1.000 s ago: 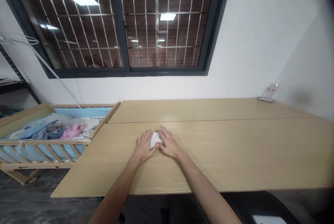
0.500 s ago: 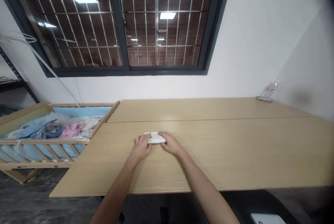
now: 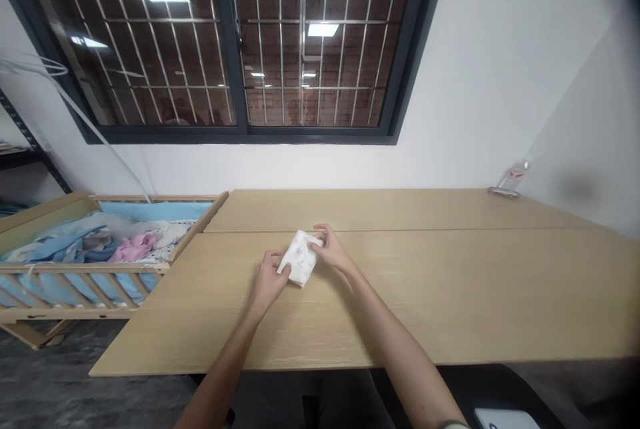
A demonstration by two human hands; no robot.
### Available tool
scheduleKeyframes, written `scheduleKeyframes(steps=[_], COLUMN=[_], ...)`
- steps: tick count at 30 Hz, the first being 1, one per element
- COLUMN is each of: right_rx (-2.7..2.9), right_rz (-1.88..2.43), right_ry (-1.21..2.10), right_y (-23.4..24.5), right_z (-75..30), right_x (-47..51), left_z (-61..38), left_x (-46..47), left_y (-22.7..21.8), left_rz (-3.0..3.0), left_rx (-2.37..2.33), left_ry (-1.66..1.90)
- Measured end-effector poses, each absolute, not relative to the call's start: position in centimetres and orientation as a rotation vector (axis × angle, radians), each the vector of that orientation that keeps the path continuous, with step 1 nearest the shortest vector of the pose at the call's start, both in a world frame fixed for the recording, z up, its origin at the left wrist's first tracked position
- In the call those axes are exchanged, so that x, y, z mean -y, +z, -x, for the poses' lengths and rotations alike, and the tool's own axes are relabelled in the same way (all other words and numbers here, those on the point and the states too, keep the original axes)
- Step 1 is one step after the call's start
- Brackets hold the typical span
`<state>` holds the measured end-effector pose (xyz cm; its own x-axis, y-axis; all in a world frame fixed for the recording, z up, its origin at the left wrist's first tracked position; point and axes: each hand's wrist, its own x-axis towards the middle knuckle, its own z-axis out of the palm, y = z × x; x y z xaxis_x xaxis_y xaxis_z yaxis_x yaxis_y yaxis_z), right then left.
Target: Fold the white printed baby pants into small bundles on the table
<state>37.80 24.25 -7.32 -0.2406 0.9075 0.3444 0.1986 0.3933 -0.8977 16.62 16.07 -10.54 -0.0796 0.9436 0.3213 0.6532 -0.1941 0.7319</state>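
Observation:
A small white folded cloth (image 3: 300, 259) with a faint grey print is held tilted over the wooden table, between both hands. My left hand (image 3: 269, 277) pinches its lower left edge, thumb on top and fingers behind. At the upper right corner, my right hand (image 3: 331, 249) grips it with the thumb on the front face; its other fingers are partly behind the cloth. Whether the cloth's lower corner touches the table I cannot tell.
The wooden table (image 3: 425, 282) spans the front. To the left stands a wooden crib (image 3: 165, 270) holding blue cloths and a pink cloth (image 3: 134, 247). A clear plastic item (image 3: 515, 174) lies at the table's far right. A pale device (image 3: 505, 418) sits at the bottom right.
The folded cloth was flat and low on the table; now it is lifted and turned so its printed face shows. My right hand has risen to its upper corner.

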Motion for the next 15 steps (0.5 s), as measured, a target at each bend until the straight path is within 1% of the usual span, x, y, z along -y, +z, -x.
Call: scheduleKeyframes(steps=[4,7,11,13,15], right_rx=[1.709,1.787,1.837,1.890,1.975], right_rz=[1.115,1.204,1.221,1.223,1.232], right_ry=[0.994,1.023,1.072,1.017,0.845], right_y=[-7.3,-8.8,-11.1,-11.4,-11.0], right_z=[-37.2,-36.7,-36.2,-36.3,-36.4], right_x=[-26.5,-28.1,-29.5,-29.6,-29.0], left_z=[-17.4,-17.8,-18.3,-18.5,-18.6], left_x=[-15.9,-15.9,-15.7,-15.3,-14.5], left_y=[-10.8,-10.9,-10.8,-10.5,-10.0], left_rz=[-1.750,-1.757,-1.811,-1.845,-1.878], left_rx=[-1.853,-1.958,-2.040,-2.065,-2.106], left_ry=[1.031,0.886,0.713,0.655,0.624])
